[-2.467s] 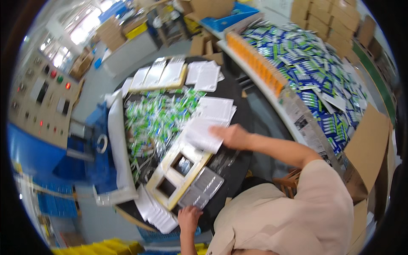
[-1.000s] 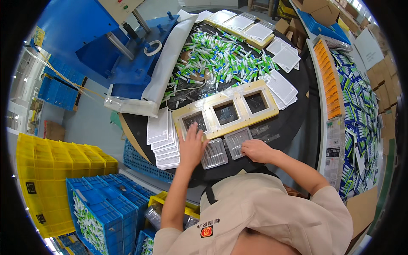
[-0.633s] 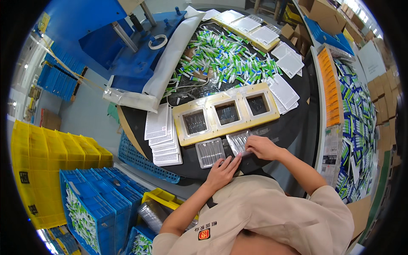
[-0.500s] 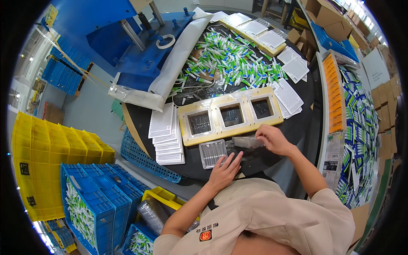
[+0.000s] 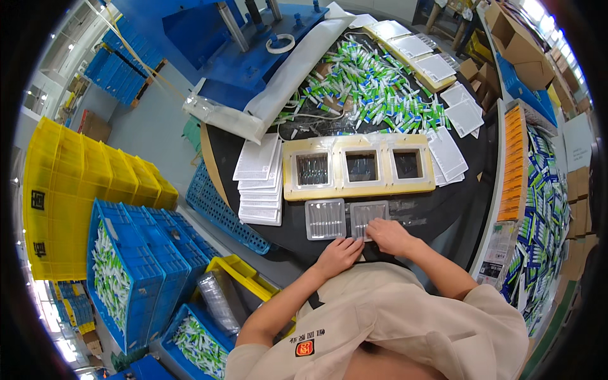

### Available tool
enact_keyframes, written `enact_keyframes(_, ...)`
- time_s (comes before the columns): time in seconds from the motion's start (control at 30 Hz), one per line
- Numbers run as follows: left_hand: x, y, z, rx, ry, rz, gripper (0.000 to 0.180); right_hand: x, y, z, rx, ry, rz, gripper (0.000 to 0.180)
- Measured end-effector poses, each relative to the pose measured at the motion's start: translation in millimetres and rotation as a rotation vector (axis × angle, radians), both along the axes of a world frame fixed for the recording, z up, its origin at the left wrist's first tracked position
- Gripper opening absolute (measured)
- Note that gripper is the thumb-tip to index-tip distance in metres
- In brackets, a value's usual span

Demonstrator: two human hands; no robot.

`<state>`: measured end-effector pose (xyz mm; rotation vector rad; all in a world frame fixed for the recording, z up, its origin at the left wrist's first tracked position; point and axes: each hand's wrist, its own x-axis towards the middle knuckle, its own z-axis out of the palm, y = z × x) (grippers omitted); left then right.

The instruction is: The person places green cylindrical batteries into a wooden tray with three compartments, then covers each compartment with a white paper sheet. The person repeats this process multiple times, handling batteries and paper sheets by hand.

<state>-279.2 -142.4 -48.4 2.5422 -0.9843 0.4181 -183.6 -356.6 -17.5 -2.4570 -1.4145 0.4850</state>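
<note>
Two clear plastic blister trays with long ribbed hollows lie side by side on the black round table. My right hand (image 5: 387, 237) has its bent fingers on the right blister tray (image 5: 361, 214), gripping its lower right part. Close by, my left hand (image 5: 340, 255) rests flat at the table's near edge, fingers stretched, fingertips by that tray's lower left corner. The left blister tray (image 5: 325, 220) lies just beyond the left hand, untouched. Behind both trays stands a pale yellow frame (image 5: 325, 191) with three square openings; a clear ribbed insert sits in its left opening.
A heap of green-and-white tubes (image 5: 386, 95) covers the table's far part. White printed cards (image 5: 261, 202) are stacked left, with more cards (image 5: 448, 155) at right. A second frame (image 5: 437, 81) holds cards at the back. A blue machine (image 5: 253, 63) stands far left, crates (image 5: 130, 266) lower left.
My right hand has moved left and nearer, laying the tray it held tilted flat beside the other. My left hand has drawn back off the left tray. The whole view has shifted.
</note>
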Motion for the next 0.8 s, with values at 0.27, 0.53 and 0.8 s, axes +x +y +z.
enact_keyframes(0.27,-14,-20,-17,0.159,-0.169,0.219,0.034,25,-3,-10,0.164,0.341,-0.125,0.009)
enact_keyframes(0.53,-12,-25,-32,0.07,-0.065,0.226,0.037,34,-10,20,0.384,0.572,-0.284,0.007)
enact_keyframes(0.8,-6,-34,-5,0.001,-0.085,0.253,0.027,80,-4,87,0.714,-0.077,-0.35,0.005)
